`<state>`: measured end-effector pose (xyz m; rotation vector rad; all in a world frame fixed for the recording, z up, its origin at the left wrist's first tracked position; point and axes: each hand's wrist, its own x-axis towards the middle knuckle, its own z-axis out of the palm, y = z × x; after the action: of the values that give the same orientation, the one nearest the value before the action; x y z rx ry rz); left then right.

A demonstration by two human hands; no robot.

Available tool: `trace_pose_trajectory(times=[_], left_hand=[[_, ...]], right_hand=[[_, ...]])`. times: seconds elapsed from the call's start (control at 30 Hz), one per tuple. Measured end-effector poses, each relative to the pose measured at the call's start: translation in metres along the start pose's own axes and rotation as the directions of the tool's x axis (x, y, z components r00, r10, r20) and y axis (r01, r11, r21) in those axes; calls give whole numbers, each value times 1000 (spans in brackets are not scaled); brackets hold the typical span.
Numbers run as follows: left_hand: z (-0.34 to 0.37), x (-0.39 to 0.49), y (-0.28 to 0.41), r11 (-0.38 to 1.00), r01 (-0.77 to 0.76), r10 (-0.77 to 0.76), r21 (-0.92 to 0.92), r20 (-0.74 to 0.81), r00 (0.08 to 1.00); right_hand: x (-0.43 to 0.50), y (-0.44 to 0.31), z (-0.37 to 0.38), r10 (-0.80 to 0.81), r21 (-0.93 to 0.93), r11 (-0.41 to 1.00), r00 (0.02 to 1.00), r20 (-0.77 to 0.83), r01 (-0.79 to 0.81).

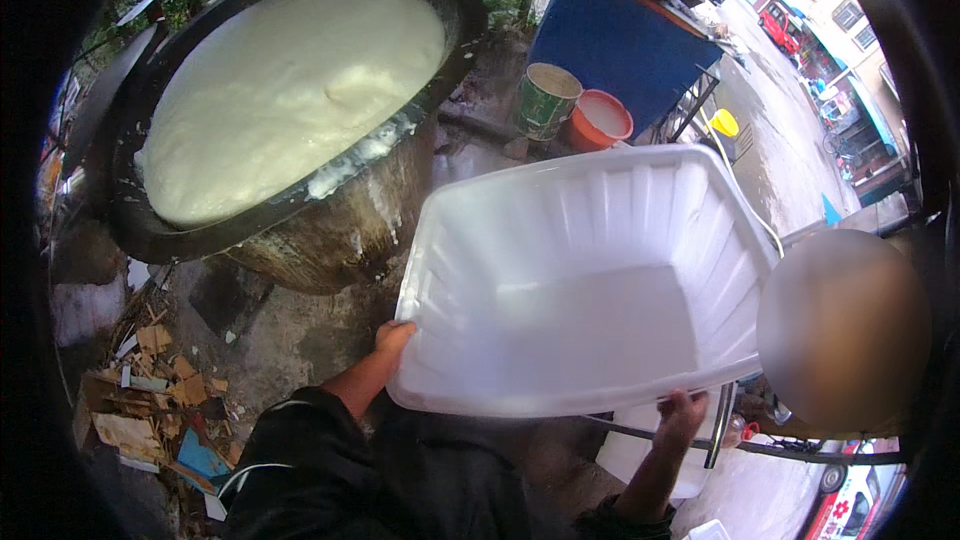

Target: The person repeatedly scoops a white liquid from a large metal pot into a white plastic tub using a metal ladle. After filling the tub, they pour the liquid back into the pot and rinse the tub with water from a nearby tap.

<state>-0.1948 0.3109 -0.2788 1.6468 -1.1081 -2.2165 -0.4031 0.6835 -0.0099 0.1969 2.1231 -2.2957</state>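
Between my hands is a large white plastic tub (600,330), tilted so its inside faces me. A whitish flat layer covers its bottom; I cannot tell whether that is liquid or bare plastic. My left hand (395,337) grips the tub's left rim. On the near rim, toward the right, my right hand (682,412) holds on from below. Beyond the tub, to the left, stands a big dark-rimmed vat (322,255) filled with pale, frothy liquid (300,97). White foam (360,161) has spilled over its near rim and down the wall.
Scrap wood (154,412) lies heaped at the lower left. A green bucket (547,101) and an orange bucket (600,120) stand by a blue panel (607,45). At the right is a blurred round patch. A white container (637,457) sits below the tub.
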Motion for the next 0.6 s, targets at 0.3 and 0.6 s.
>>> trace_pose_trajectory(times=[0.3, 0.6], left_hand=[[-21, 84, -100, 952, -210, 255, 223, -199, 946], [-42, 83, -179, 775, -243, 354, 583, -83, 931]], right_hand=[[33, 226, -93, 428, -139, 877, 878, -215, -461], [4, 347, -179, 753, 226, 643, 549, -362, -732]])
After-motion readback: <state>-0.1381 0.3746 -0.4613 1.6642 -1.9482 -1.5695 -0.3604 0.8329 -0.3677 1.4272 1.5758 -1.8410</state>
